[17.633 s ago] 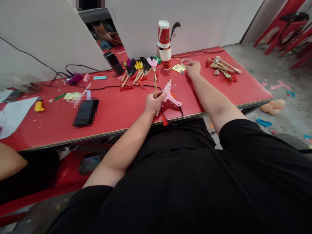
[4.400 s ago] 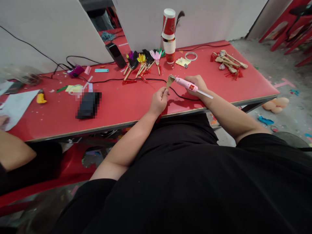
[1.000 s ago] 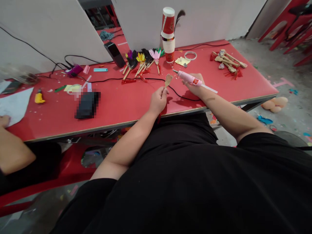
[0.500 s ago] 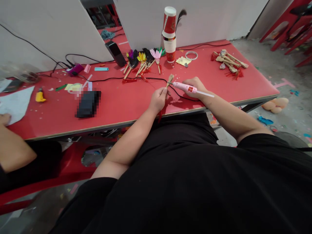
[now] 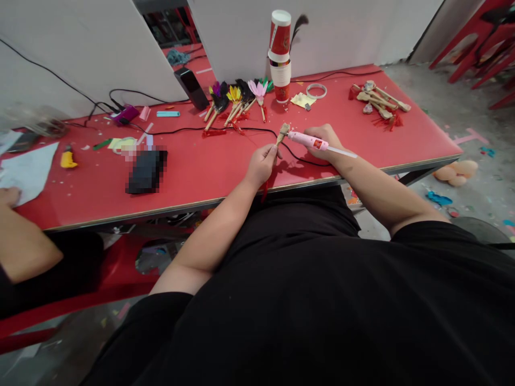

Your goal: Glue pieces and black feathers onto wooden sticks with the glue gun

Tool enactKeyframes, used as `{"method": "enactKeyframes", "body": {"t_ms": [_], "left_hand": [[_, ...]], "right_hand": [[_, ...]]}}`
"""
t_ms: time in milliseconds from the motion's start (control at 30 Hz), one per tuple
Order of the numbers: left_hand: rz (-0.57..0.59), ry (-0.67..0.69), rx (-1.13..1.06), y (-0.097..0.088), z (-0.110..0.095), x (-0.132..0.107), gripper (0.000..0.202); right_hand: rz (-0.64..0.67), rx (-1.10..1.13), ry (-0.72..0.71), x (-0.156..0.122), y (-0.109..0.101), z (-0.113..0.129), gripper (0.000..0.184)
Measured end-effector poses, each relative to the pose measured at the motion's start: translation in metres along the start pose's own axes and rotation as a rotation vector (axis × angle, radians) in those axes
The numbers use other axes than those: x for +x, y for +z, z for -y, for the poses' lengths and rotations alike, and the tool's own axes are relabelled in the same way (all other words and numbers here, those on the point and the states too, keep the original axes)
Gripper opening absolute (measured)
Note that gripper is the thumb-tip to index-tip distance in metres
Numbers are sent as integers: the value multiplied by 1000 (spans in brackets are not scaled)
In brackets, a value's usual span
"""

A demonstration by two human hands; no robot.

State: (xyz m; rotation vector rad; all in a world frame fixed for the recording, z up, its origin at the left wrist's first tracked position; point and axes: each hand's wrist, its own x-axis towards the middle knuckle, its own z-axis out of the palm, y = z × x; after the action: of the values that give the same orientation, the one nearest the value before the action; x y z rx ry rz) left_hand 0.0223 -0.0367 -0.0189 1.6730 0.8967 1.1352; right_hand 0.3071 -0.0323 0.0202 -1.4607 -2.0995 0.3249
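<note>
My left hand pinches a thin wooden stick with a flat leaf-shaped head, held upright over the red table; a red tassel hangs from the stick below my fist. My right hand grips a pink hot glue gun, lying almost level, its nozzle touching the stick's head. The gun's black cord runs left across the table. Behind them lies a row of finished sticks with coloured feathers.
Stacked paper cups stand at the back by the wall, a tape ring and yellow paper beside them. Bare wooden sticks lie at the far right. A black phone stand, blurred dark object and another person's arm sit left.
The glue gun came down from a raised position until its nozzle met the stick's head, and it stays there. My left hand has barely moved.
</note>
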Motion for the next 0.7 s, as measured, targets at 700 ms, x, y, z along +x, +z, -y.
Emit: {"method": "enactKeyframes", "body": {"t_ms": [700], "left_hand": [[-82, 38, 239, 0, -21, -9, 46]], "right_hand": [[-116, 116, 46, -4, -9, -2, 47]]}}
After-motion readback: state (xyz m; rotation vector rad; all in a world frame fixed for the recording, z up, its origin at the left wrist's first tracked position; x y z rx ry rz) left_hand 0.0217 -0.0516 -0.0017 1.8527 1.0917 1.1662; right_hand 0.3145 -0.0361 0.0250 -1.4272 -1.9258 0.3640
